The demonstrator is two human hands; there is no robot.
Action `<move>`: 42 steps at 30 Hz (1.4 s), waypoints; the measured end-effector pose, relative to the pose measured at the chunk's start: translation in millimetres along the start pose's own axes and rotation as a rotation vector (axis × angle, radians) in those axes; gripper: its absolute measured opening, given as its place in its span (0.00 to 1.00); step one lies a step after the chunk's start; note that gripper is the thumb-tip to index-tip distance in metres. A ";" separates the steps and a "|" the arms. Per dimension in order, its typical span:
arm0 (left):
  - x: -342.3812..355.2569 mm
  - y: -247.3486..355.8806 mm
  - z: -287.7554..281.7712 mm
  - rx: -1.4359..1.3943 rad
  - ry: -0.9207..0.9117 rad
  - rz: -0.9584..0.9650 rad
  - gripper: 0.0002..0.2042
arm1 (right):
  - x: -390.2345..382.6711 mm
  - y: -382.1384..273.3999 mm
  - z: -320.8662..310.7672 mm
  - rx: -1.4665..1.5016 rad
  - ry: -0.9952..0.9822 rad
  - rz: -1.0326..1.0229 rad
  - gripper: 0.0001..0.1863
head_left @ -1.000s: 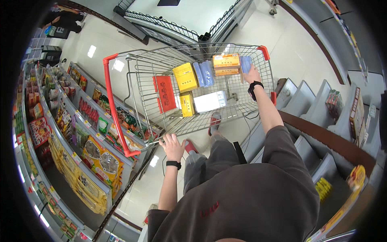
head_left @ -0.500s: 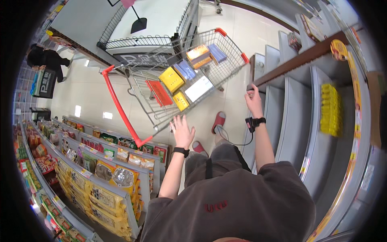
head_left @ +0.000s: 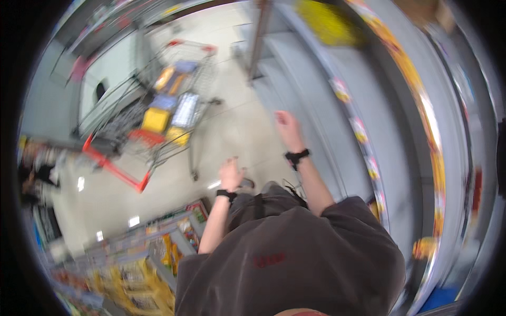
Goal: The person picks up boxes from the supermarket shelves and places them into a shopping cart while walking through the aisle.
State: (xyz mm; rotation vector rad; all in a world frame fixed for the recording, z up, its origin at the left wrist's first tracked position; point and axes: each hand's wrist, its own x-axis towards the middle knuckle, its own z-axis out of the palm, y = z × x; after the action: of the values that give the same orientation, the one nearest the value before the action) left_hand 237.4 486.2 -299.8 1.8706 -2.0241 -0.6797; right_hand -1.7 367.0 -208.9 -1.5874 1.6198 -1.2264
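Note:
My left hand (head_left: 231, 175) hangs over the floor in front of my body, its fingers apart and nothing in them. To its right, beside the grey shelves (head_left: 298, 89), my right hand (head_left: 287, 126) is raised; motion blur smears its fingers, which look bent, and no object shows in it. Ahead on the left stands a wire shopping cart (head_left: 197, 124) with a red handle (head_left: 116, 168), apart from both hands. In the cart lie yellow boxes (head_left: 156, 120), blue-violet packs (head_left: 164, 101), an orange box (head_left: 164, 78) and a whitish pack (head_left: 185, 109).
Tall grey shelving runs along my right, with yellow goods (head_left: 327, 22) on one shelf. Bagged goods (head_left: 132, 279) fill shelves at the lower left. Beyond the cart is a white display stand (head_left: 113, 66). A person in dark clothes (head_left: 39, 176) is at the far left.
The view has turned right, so the cart now appears further left and the shelving fills more of the right. My left hand is now away from the cart, and my right hand away from the shelf end.

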 end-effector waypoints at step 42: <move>-393.3 488.5 78.0 -0.565 -1.023 1.331 0.18 | -776.1 -97.4 -446.9 -0.584 1.161 0.682 0.10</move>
State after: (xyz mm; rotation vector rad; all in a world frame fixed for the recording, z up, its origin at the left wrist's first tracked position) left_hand -175.3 905.4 -68.9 -0.4217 -2.4966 -1.5789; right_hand -235.1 1229.1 -91.1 -0.2867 3.0895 -1.3896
